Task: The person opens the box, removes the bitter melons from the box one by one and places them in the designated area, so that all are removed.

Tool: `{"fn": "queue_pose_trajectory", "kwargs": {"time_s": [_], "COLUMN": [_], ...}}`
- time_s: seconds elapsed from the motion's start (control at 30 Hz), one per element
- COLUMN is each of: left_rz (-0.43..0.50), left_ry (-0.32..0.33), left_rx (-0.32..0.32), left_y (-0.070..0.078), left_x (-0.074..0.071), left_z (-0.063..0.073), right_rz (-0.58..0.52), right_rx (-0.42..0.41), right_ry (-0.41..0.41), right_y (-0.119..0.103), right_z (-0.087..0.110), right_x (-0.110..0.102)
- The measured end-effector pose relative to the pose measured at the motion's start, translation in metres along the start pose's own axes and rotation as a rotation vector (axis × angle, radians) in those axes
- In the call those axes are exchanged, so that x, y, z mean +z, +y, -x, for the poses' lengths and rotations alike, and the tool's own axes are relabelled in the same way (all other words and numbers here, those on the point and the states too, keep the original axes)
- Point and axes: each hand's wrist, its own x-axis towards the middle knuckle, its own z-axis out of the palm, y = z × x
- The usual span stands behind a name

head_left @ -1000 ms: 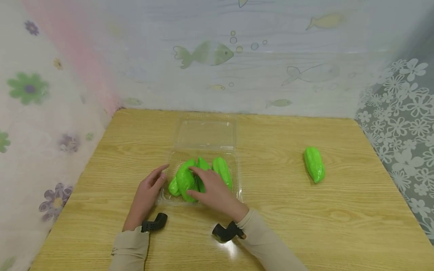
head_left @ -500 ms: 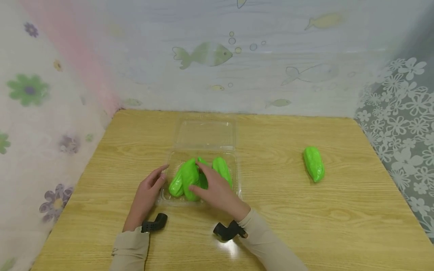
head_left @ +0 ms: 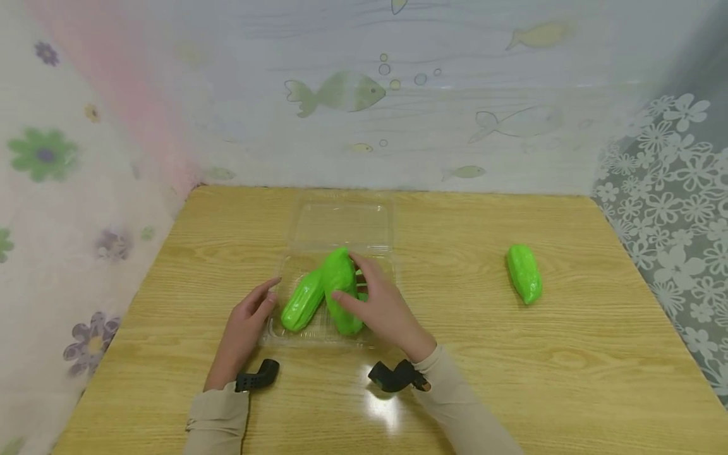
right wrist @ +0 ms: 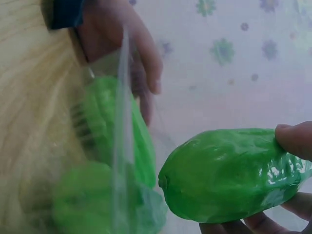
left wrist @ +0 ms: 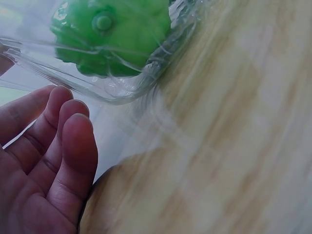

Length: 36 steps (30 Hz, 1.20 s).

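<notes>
tabletop (head_left: 483, 341) — right fingers (head_left: 368, 268) around fruit (head_left: 339, 278)

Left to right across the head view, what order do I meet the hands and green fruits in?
Left hand → ridged green fruit in the clear clamshell → held green fruit → right hand → lone green fruit.

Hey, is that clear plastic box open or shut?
Open: the head view shows its lid folded back beyond the base, not over it.

Wood-grain table (head_left: 466, 328), fish-patterned wall (head_left: 421, 126) (bubbles (head_left: 395, 84) too), flowered left-side wall (head_left: 85, 202), grey floral panel (head_left: 673, 215)
</notes>
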Motion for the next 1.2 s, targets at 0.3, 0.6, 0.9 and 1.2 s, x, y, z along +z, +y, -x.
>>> {"fn": "queue_pose_trajectory", "kwargs": {"time_s": [0.3,0.6,0.9,1.2], "left_rz": [0.015,-0.003,0.008,0.016], "left_ry": [-0.005,0.007,0.010,0.013], "left_rx": [-0.022,-0.018,-0.028,-0.034], "left_y": [-0.015,-0.031,-0.014,0.008], "left_x": [0.001,0.005,0.004,0.003], "left_z": [-0.002,0.003,0.011,0.018], "right_rz": [-0.028,-0.002,0.017,0.107], "right_rx": [0.051,0.109,0.176,0.235], "right_ry": [0.091,0.106,0.162,0.204], "right_y": [0.009,0.019,0.035,0.052], "right_z": [-0.002,0.004,0.011,0.013], "right_x": [-0.029,-0.058,-0.086,-0.105]}}
